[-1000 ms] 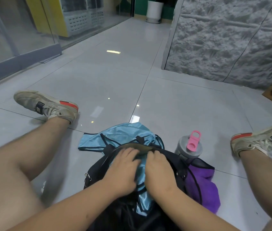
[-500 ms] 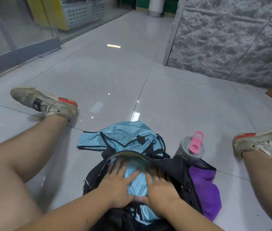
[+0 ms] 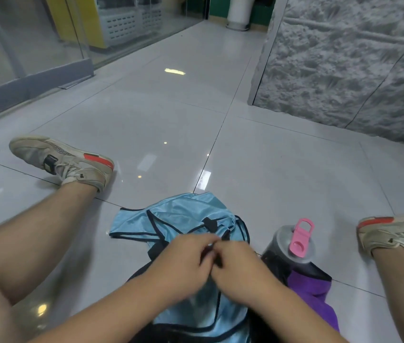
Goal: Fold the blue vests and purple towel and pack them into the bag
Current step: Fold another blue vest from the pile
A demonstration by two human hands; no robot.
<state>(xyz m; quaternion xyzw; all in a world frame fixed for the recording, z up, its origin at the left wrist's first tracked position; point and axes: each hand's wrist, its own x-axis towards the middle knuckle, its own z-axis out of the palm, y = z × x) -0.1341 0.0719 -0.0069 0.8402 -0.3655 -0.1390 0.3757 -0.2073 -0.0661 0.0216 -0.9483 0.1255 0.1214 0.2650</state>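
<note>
Meeting over the blue vest (image 3: 196, 315), both hands (image 3: 210, 258) pinch something (blurred).

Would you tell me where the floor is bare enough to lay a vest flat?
Bare tiles lie ahead, between the two shoes, beyond the blue vest. It is crowded near the bag, bottle and purple towel.

The vests (image 3: 181, 219) are shiny light blue with thin black edges. The towel (image 3: 312, 290) is purple. The bag (image 3: 277, 271) is black. The bottle (image 3: 292, 246) is grey with a pink loop on top. The shoes (image 3: 64, 162) are beige with red heels. The floor (image 3: 171, 115) is pale grey tiles.
</note>
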